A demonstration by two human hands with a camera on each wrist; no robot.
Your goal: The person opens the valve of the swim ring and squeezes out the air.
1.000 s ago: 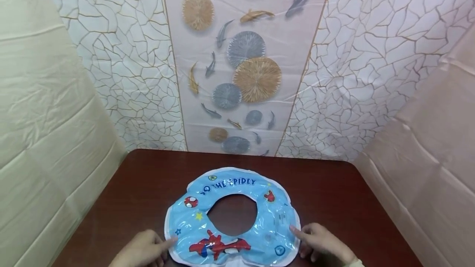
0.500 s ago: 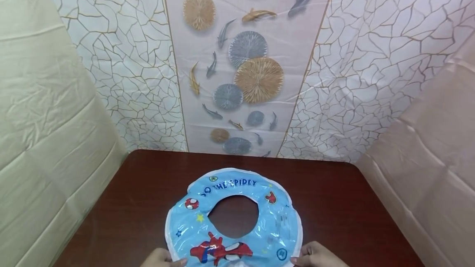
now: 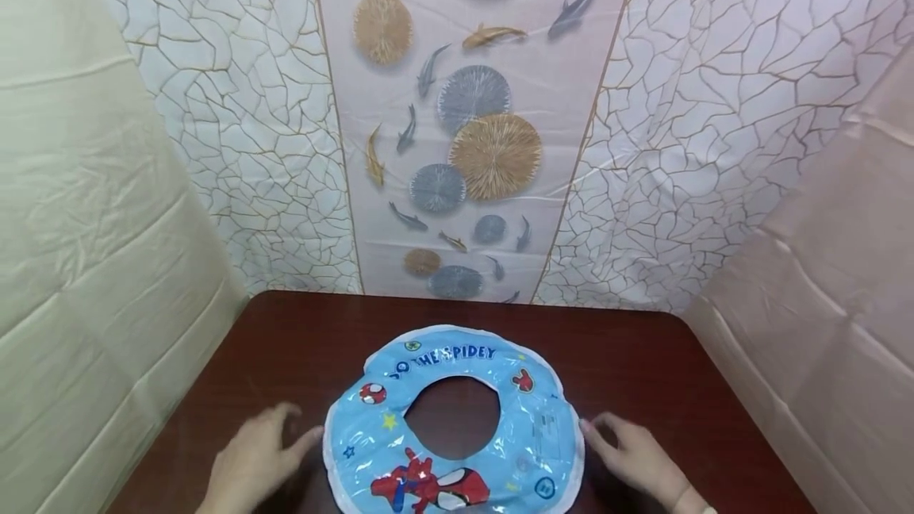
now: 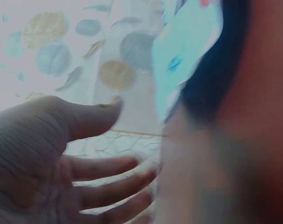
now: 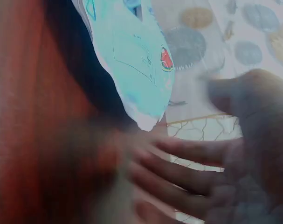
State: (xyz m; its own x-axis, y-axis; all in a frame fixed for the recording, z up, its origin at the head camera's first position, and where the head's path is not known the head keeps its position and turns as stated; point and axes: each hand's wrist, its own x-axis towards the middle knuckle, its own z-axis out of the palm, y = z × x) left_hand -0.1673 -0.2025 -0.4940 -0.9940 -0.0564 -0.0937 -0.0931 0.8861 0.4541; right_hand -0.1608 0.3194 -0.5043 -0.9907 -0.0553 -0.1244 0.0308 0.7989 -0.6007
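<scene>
A light blue inflatable swim ring (image 3: 535,419) with a white rim lies on the dark red-brown table. It bears a red cartoon spider figure, small stars and the lettering "THE SPIDEY". My left hand (image 3: 253,454) is beside the ring's left edge, thumb extended toward the rim and fingers spread. In the left wrist view the left hand (image 4: 48,154) holds nothing, with the ring (image 4: 188,51) beyond the fingers. At the other side my right hand (image 3: 635,454) has its fingertips right at the ring's rim. The right wrist view shows its fingers (image 5: 188,172) extended and nothing gripped.
The table (image 3: 286,339) reaches back to a patterned cloth backdrop (image 3: 250,141) with fish and round motifs. Beige cloth walls (image 3: 78,260) stand along the left and right sides. The table surface shows through the ring's hole.
Half a second ago both hands held the ring's near edge. They have since let go, parted outward and moved up along its sides. The ring lies almost where it was.
</scene>
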